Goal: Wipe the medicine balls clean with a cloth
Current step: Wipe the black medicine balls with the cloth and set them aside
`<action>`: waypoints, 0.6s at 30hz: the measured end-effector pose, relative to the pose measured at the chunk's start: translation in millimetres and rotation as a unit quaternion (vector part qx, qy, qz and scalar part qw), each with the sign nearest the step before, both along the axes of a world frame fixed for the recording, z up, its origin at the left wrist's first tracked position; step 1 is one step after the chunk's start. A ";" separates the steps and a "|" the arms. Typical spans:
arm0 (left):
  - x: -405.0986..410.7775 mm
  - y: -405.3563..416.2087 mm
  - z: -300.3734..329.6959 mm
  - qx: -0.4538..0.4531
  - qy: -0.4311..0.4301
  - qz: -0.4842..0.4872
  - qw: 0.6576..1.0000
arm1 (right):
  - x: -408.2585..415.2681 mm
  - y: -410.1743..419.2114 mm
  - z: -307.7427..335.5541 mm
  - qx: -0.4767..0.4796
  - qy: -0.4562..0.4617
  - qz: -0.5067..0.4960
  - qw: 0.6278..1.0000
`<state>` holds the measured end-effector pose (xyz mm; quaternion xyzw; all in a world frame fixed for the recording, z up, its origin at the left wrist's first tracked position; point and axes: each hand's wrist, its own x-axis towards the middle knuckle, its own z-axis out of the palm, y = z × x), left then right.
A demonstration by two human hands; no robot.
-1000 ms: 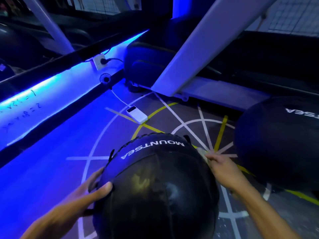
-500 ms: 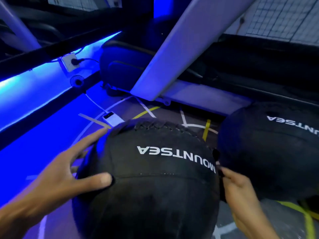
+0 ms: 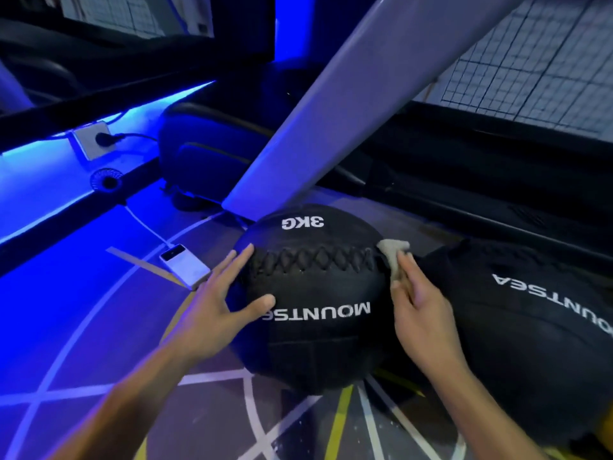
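Observation:
A black medicine ball marked MOUNTSEA and 3KG sits on the floor in the middle, its laced seam facing up. My left hand rests flat on the ball's left side with straight, spread fingers. My right hand presses a small pale cloth against the ball's right side near the seam's end; the fingers lie fairly straight over the cloth. A second, larger black MOUNTSEA ball lies directly to the right, close behind my right hand.
A white power bank with a cable lies on the floor left of the ball. A slanted grey beam comes down just behind it. A blue-lit ledge with a socket runs along the left. Painted lines cross the floor.
The ball has rolled away from me, so the seam and 3KG mark now face up. My right hand has come up its right side with the cloth showing.

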<state>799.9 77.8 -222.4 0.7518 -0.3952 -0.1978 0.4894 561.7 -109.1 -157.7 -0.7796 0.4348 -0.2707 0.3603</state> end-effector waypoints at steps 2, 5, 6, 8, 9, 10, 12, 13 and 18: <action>-2.2 -3.7 -3.7 -0.026 -0.012 0.003 1.000 | 7.8 -8.4 -1.7 0.038 0.003 -0.026 0.999; -9.5 -9.3 -7.3 -0.033 -0.025 0.025 0.999 | 19.0 -17.7 1.8 0.025 0.013 -0.062 0.998; -11.8 -9.8 -6.4 -0.031 -0.029 0.030 0.999 | 25.8 -15.1 4.8 -0.026 0.017 -0.047 0.998; -15.7 -8.5 -5.3 -0.030 -0.033 0.038 0.998 | 44.0 6.3 14.0 -0.167 -0.017 0.034 0.985; -17.1 -6.3 -4.0 -0.031 -0.036 0.046 0.998 | 54.1 19.5 15.0 -0.222 -0.031 0.098 0.970; -19.3 -4.6 -2.5 -0.028 -0.043 0.052 0.997 | 60.0 26.4 12.4 -0.271 -0.030 0.168 0.947; -23.6 -2.2 -1.0 -0.024 -0.064 0.054 0.996 | 62.4 15.8 8.4 -0.319 0.008 0.245 0.916; -26.6 -1.5 -1.2 -0.022 -0.071 0.052 0.996 | 57.7 -1.4 7.2 -0.298 0.028 0.235 0.925; -40.0 1.5 -2.9 -0.032 -0.067 0.059 0.995 | 44.3 -64.2 35.1 -0.098 0.145 0.035 0.984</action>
